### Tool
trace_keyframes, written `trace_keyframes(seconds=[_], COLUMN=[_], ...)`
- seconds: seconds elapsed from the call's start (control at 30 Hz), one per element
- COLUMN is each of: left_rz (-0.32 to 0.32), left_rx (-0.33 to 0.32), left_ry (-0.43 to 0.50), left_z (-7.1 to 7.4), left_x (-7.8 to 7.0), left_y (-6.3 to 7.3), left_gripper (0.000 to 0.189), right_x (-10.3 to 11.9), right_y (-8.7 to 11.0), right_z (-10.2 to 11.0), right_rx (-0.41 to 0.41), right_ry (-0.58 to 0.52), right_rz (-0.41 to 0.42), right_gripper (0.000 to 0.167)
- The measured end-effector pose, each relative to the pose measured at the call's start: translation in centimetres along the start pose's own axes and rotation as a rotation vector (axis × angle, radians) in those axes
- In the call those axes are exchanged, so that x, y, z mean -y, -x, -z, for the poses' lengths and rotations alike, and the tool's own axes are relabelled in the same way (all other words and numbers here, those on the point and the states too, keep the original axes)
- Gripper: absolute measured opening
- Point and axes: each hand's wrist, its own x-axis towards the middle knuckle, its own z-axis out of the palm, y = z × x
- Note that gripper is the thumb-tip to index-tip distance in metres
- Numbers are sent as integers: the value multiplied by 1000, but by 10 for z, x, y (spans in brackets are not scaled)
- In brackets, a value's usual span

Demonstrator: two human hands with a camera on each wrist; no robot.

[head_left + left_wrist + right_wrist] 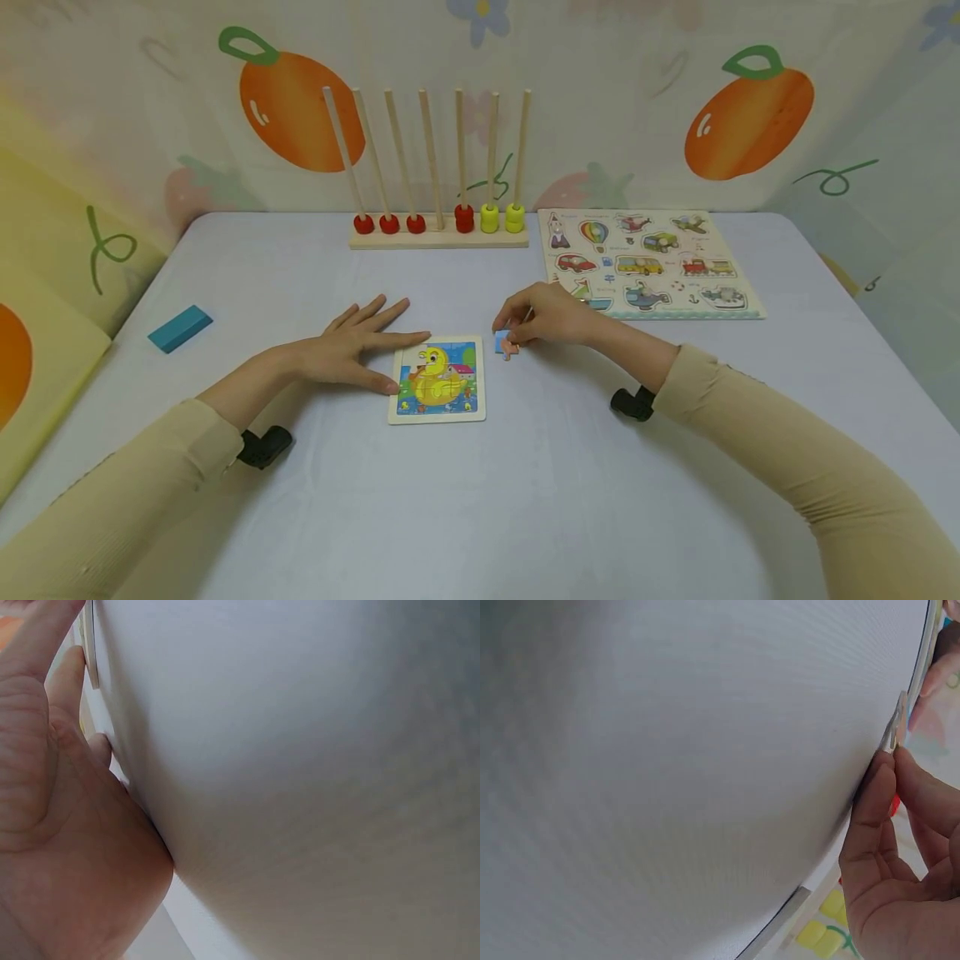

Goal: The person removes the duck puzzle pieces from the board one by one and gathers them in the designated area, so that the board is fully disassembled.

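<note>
Two bare hands of yours show in the head view above the white-covered table (525, 500). Your left hand (348, 350) fans out its straight fingers and grips nothing, with the index at the far edge and the thumb at the left edge of a flat, square, pale-rimmed puzzle tray (481, 379) at mid-table. Your right hand (551, 312) pinches a thin, knobbed, blue-and-orange puzzle piece (506, 343) just beyond the tray's right edge. A blue rectangular block (180, 329) lies near the table's left edge; a wooden peg rack (438, 240) with rounded beads (490, 218) stands along the far edge, and a flat picture board (690, 315) lies toward the far right corner.

Your left wrist view shows creased palm skin beside the smooth white surface, fingertips partly cut off.

Your right wrist view shows thumb and finger pressed together on the slim piece.
</note>
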Motion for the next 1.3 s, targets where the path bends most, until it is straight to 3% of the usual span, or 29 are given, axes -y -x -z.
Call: trace_keyframes(seconds=[0.9,1.3], left_rz=[4,5], left_rx=[-2,0], left_ry=[-3,-9], left_z=[-1,-2], left_x=[2,2], left_y=[-2,-3], left_gripper=[78,79], right_x=[1,2], right_y=[-2,1], right_z=[-7,-6], right_rx=[-29,33], right_ry=[43,73], right_rz=[-26,18], right_gripper=[13,37])
